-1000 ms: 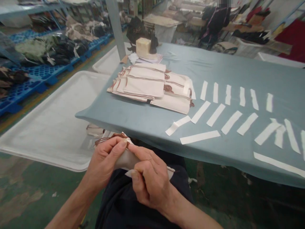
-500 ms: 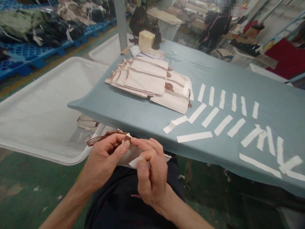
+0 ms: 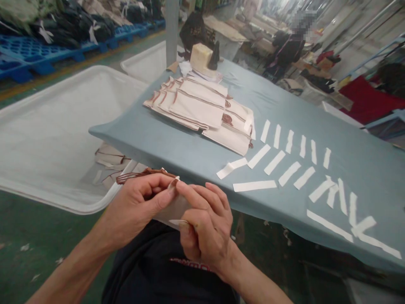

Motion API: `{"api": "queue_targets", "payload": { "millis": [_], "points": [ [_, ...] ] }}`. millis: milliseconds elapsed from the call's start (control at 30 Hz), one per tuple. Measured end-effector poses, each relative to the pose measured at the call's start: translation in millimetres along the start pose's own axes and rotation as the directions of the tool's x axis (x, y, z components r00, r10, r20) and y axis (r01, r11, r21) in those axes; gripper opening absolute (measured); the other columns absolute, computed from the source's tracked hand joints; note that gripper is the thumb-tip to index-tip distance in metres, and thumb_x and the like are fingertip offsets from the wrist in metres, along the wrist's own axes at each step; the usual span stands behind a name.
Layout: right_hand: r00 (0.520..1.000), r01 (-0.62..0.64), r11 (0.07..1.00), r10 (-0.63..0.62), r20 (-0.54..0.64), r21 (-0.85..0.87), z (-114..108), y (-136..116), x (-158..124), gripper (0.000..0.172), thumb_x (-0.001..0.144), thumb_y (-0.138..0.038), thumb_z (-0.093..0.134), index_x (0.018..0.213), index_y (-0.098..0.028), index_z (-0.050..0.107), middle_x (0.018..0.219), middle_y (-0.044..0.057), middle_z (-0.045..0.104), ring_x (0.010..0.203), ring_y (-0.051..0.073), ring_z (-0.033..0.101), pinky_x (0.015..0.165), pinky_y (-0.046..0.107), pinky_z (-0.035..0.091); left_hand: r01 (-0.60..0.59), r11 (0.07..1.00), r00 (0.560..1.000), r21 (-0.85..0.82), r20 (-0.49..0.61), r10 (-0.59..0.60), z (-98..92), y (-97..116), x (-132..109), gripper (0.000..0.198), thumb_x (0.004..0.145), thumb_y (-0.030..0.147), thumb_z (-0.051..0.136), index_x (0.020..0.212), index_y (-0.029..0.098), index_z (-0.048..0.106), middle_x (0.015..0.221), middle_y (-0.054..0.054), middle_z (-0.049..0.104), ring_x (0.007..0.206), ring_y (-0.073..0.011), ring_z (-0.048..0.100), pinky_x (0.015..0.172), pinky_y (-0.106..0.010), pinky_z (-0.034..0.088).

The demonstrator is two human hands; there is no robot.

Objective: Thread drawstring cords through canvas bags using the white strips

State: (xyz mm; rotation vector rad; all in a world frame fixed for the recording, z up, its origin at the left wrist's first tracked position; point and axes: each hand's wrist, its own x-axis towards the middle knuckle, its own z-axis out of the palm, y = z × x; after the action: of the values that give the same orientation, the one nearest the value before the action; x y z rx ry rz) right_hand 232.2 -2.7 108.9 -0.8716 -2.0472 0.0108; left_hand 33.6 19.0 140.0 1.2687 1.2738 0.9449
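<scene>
Low in front of my body, my left hand [image 3: 139, 202] pinches the edge of a cream cloth bag [image 3: 171, 211] between thumb and index finger. Brown cords [image 3: 136, 174] trail from the bag out past the knuckles on the left. My right hand [image 3: 205, 223] has its index fingertip against the pinched edge, close to the left thumb. Between its thumb and curled fingers is a small white strip [image 3: 177, 222], seen nearly edge-on. My hands cover much of the bag.
On the blue-grey table [image 3: 177, 156] lie a stack of cream cloth bags [image 3: 196, 105] with brown trim and several white strips [image 3: 275, 162]. A white tub [image 3: 63, 126] at the left contains more cream bags [image 3: 109, 154]. A yellowish block [image 3: 201, 58] sits farther back. Another person [image 3: 289, 50] is beyond.
The view has shifted a little. My right index finger still meets the cloth edge beside the left thumb. The white strip has turned and now appears thinner.
</scene>
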Motion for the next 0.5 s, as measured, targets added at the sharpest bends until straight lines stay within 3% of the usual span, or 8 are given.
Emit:
{"api": "queue_targets", "payload": {
  "millis": [100, 167, 233, 300, 367, 433, 500],
  "points": [
    [0.998, -0.061, 0.994, 0.063, -0.015, 0.089, 0, -5, 5, 0.017, 0.104, -0.012, 0.061, 0.103, -0.029, 0.059, 0.143, 0.009, 0.088, 0.123, 0.021, 0.086, 0.12, 0.04, 0.055, 0.001, 1.0, 1.0, 0.024, -0.009, 0.0, -2.5, 2, 0, 0.032, 0.09, 0.051, 0.082, 0.081, 0.02, 0.084, 0.081, -0.004, 0.085, 0.066, -0.018, 0.073, 0.056, -0.019, 0.054],
    [0.973, -0.211, 0.946, 0.226, -0.034, 0.246, -6, -8, 12, 0.016, 0.107, -0.012, 0.056, 0.103, -0.027, 0.062, 0.136, 0.01, 0.089, 0.119, 0.021, 0.086, 0.11, 0.039, 0.061, -0.021, 1.0, 0.999, 0.019, 0.025, 0.021, -5.0, 0, 0, 0.033, 0.093, 0.05, 0.08, 0.082, 0.02, 0.085, 0.085, -0.005, 0.085, 0.069, -0.0185, 0.074, 0.059, -0.02, 0.055],
    [0.912, -0.377, 0.85, 0.411, -0.013, 0.368, -15, -9, 21, 0.02, 0.11, -0.014, 0.055, 0.097, -0.025, 0.065, 0.115, 0.007, 0.089, 0.104, 0.02, 0.084, 0.092, 0.034, 0.063, -0.055, 0.998, 0.996, 0.025, 0.065, 0.053, -7.9, -4, 1, 0.033, 0.098, 0.049, 0.078, 0.085, 0.02, 0.087, 0.092, -0.005, 0.086, 0.076, -0.0193, 0.076, 0.065, -0.02, 0.058],
    [0.848, -0.51, 0.76, 0.523, 0.085, 0.403, -25, -7, 31, 0.025, 0.112, -0.02, 0.057, 0.09, -0.024, 0.068, 0.089, 0.002, 0.082, 0.08, 0.016, 0.076, 0.073, 0.027, 0.058, -0.093, 0.994, 0.993, 0.056, 0.084, 0.088, -10.6, -8, 2, 0.033, 0.102, 0.048, 0.075, 0.089, 0.021, 0.09, 0.095, -0.005, 0.087, 0.082, -0.02, 0.077, 0.072, -0.021, 0.06],
    [0.798, -0.599, 0.694, 0.556, 0.23, 0.399, -32, -5, 39, 0.029, 0.113, -0.028, 0.062, 0.086, -0.022, 0.072, 0.074, -0.003, 0.073, 0.064, 0.013, 0.065, 0.061, 0.025, 0.049, -0.127, 0.988, 0.989, 0.09, 0.083, 0.119, -12.3, -10, 4, 0.033, 0.103, 0.047, 0.073, 0.09, 0.022, 0.09, 0.092, -0.004, 0.086, 0.083, -0.0208, 0.076, 0.077, -0.023, 0.061],
    [0.747, -0.665, 0.641, 0.57, 0.343, 0.383, -34, -2, 44, 0.029, 0.112, -0.033, 0.066, 0.088, -0.021, 0.077, 0.072, -0.003, 0.074, 0.06, 0.012, 0.061, 0.057, 0.025, 0.044, -0.144, 0.985, 0.988, 0.098, 0.075, 0.136, -12.5, -8, 5, 0.033, 0.102, 0.047, 0.073, 0.088, 0.022, 0.09, 0.088, -0.004, 0.085, 0.08, -0.0219, 0.075, 0.077, -0.025, 0.063],
    [0.716, -0.698, 0.619, 0.587, 0.378, 0.361, -32, 0, 46, 0.027, 0.109, -0.034, 0.067, 0.089, -0.02, 0.079, 0.074, -0.001, 0.077, 0.062, 0.012, 0.063, 0.059, 0.025, 0.044, -0.14, 0.986, 0.989, 0.093, 0.062, 0.135, -11.3, -4, 5, 0.033, 0.1, 0.047, 0.074, 0.085, 0.022, 0.089, 0.087, -0.005, 0.086, 0.079, -0.0231, 0.076, 0.076, -0.027, 0.064]
  ]
}}
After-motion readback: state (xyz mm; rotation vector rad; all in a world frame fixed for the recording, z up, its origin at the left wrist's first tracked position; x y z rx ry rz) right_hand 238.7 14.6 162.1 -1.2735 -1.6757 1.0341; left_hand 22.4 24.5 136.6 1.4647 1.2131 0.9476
